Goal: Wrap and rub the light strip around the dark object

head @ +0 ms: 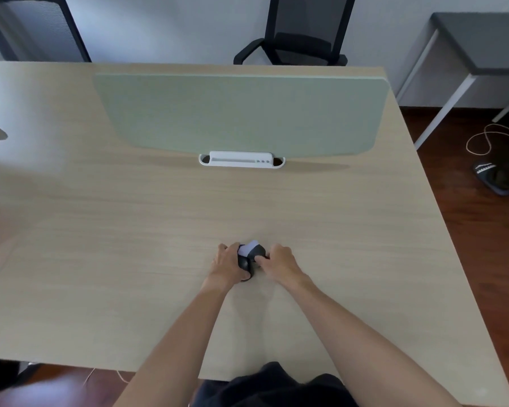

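A small bundle of dark grey and white cloth (252, 251), which looks like rolled socks, lies on the light wooden table (130, 230) just ahead of me. My left hand (228, 264) grips its left and lower side with curled fingers. My right hand (278, 261) pinches its right side, the fingers bent onto the dark part. Both hands meet over the bundle, and much of it is hidden under them.
A pale green divider panel (241, 113) stands across the table's far half on a white bracket (241, 160). A black office chair (300, 33) sits behind it. At right are a grey side table (479, 39), slippers (494, 177) and a cable on the dark wood floor.
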